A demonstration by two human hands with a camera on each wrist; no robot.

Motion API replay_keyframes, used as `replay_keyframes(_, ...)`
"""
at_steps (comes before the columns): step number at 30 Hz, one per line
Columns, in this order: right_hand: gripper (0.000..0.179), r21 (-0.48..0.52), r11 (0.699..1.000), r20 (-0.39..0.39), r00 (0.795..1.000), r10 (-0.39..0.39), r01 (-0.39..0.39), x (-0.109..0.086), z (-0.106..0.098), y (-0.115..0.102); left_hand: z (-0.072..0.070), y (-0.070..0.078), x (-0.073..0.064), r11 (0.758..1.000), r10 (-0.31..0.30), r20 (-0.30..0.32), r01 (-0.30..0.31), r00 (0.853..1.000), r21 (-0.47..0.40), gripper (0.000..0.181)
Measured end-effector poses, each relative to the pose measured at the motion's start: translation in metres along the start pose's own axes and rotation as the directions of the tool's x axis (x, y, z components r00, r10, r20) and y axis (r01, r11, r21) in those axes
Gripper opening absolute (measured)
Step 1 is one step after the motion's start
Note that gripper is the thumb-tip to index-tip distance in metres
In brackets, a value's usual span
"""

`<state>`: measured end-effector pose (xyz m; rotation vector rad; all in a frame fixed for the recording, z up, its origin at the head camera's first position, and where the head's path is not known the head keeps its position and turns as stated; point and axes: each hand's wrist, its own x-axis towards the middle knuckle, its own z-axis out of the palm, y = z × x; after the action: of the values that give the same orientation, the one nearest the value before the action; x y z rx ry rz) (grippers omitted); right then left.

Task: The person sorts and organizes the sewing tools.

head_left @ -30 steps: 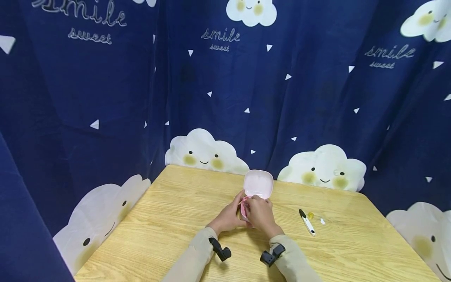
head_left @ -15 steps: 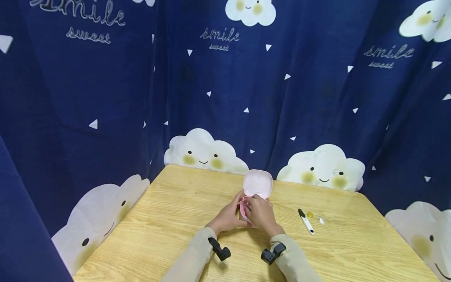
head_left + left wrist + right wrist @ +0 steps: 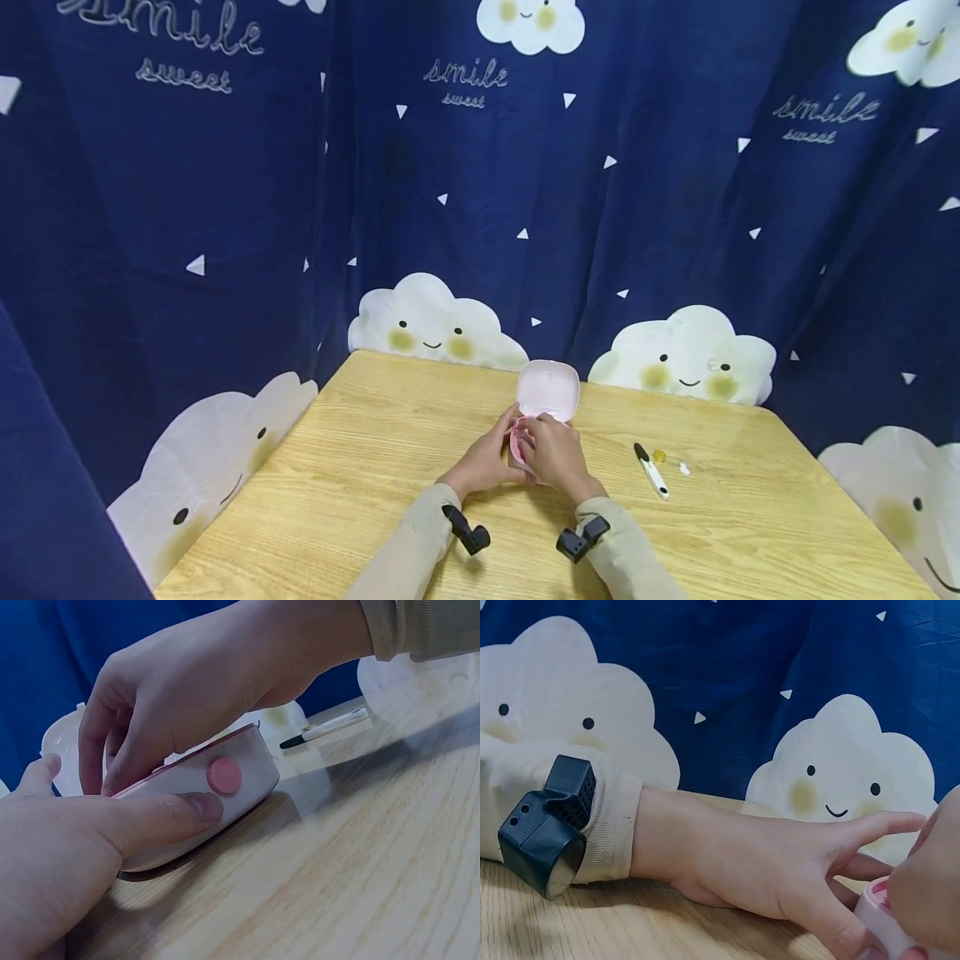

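Still, low centre in the head view, the left hand [image 3: 483, 460] grips the small pale-pink plastic box [image 3: 517, 455], barely moved since a second ago. Left wrist view: its thumb presses beside the round pink button [image 3: 224, 775]; the right hand [image 3: 187, 682] dips inside, its fingertips hidden, pinching unclear. Right wrist view: box, lower right.

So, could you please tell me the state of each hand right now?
Left hand: holding the open pink box.
Right hand: partly inside the box; whether it grips anything cannot be told.
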<state>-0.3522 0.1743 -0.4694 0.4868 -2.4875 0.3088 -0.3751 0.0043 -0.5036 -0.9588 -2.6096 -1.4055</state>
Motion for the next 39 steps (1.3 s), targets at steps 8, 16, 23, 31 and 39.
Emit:
replay_keyframes(8, 0.022, 0.126, 0.985, 0.034, 0.992, 0.117, -0.121, 0.001, -0.017, 0.011, 0.0, -0.002, 0.001, 0.999, 0.009, 0.01, -0.008, 1.0, -0.043, 0.126)
replay_keyframes(16, 0.022, 0.114, 0.981, 0.044, 0.987, 0.153, -0.157, -0.001, -0.026, 0.024, 0.002, -0.001, 0.0, 0.998, -0.009, 0.01, 0.009, 1.0, -0.054, 0.127)
replay_keyframes(23, 0.02, 0.105, 0.978, 0.063, 0.982, 0.176, -0.181, -0.002, -0.03, 0.032, 0.003, -0.003, 0.001, 0.998, -0.002, 0.004, 0.002, 1.0, -0.061, 0.129)
replay_keyframes(31, 0.021, 0.083, 0.977, 0.066, 0.979, 0.191, -0.197, -0.005, -0.037, 0.042, 0.003, -0.003, 0.0, 0.997, -0.008, 0.011, 0.009, 1.0, -0.074, 0.13)
replay_keyframes(39, 0.021, 0.094, 0.973, 0.048, 0.977, 0.209, -0.212, -0.007, -0.043, 0.052, 0.005, -0.003, 0.002, 0.996, 0.018, -0.002, -0.018, 1.0, -0.091, 0.129)
